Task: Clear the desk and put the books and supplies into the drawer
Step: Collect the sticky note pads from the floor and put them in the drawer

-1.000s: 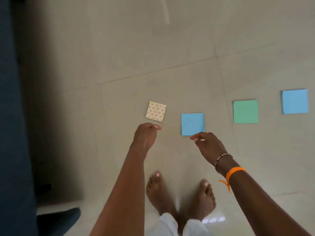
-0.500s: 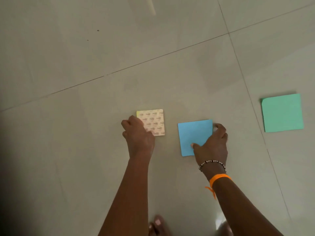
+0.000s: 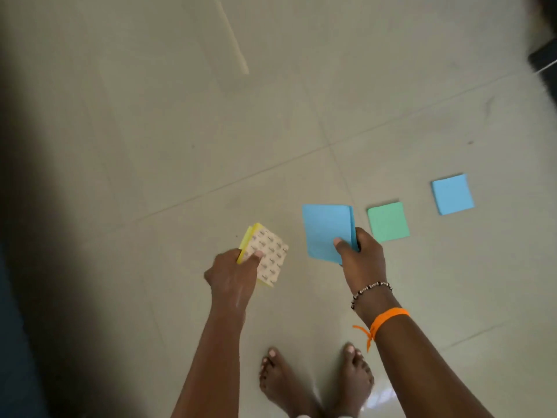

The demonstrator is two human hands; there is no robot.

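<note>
My left hand (image 3: 232, 274) grips a yellow sticky-note pad (image 3: 268, 254) with a patterned backing, lifted off the tiled floor and tilted. A blue sticky-note pad (image 3: 325, 230) is pinched between the thumb and fingers of my right hand (image 3: 361, 257), also raised above the floor. A green pad (image 3: 388, 222) lies flat on the floor just right of the blue one I hold. Further right lies a second blue pad (image 3: 452, 194), flat on the tiles.
My bare feet (image 3: 316, 381) stand on the pale tiled floor (image 3: 271, 131) below the hands. A dark blue piece of furniture (image 3: 18, 327) runs along the left edge. A dark object (image 3: 545, 55) sits at the top right corner.
Both hands closed on their pads and lifted them off the floor. The view pulled back, so the far blue pad and my feet show again.
</note>
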